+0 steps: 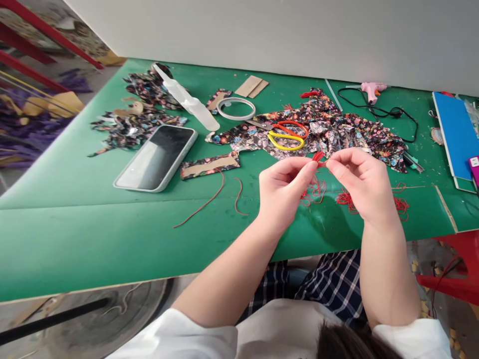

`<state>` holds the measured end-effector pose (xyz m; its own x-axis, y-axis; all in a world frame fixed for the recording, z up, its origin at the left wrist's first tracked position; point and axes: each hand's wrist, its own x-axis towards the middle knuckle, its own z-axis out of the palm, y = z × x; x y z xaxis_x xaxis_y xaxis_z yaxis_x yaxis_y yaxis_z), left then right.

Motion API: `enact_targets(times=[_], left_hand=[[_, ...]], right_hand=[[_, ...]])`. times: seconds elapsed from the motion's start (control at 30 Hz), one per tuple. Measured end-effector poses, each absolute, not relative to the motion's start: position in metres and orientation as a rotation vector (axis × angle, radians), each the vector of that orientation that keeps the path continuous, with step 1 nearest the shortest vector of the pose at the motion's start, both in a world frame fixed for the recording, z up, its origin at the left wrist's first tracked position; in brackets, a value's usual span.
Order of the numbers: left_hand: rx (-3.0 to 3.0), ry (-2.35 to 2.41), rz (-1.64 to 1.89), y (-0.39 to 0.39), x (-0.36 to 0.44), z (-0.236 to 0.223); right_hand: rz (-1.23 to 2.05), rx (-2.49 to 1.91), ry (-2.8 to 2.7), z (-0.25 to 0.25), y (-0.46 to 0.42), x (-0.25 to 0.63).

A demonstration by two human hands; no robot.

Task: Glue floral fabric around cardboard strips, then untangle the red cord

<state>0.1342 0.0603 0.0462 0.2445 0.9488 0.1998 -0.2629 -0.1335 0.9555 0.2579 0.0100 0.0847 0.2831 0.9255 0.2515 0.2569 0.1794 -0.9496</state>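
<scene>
Above the green table, my left hand (282,187) pinches a small bundle of red thread (318,157), its loose ends poking up past the fingertips. Close by on the right, the thumb and forefinger of my right hand (361,182) are closed on a red strand running from that bundle. Below the hands lie tangled red threads (346,200), partly hidden by my right wrist. Just behind, scissors (288,135) with one red and one yellow handle rest on dark floral fabric (258,142). Two loose red strands (209,202) lie to the left.
A phone (157,157) lies left of a floral-covered strip (211,165). Behind are fabric scraps (140,122), a white plastic piece (187,97) and a tape roll (235,108). A pink glue gun (372,91) with black cord and a blue board (454,134) are at right.
</scene>
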Motion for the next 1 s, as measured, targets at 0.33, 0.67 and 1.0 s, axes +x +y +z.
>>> enact_targets(times=[0.33, 0.67, 1.0], left_hand=[[1.255, 0.727, 1.260, 0.0606, 0.1354, 0.0446], [1.247, 0.707, 1.309, 0.0619, 0.1346, 0.0426], [1.301, 0.716, 1.333, 0.0605, 0.1366, 0.0435]], right_hand=[[0.696, -1.360, -1.234, 0.0858, 0.0099, 0.2553], [0.589, -1.294, -1.104, 0.0821, 0.0118, 0.2606], [0.599, -1.290, -1.216, 0.0821, 0.0110, 0.2593]])
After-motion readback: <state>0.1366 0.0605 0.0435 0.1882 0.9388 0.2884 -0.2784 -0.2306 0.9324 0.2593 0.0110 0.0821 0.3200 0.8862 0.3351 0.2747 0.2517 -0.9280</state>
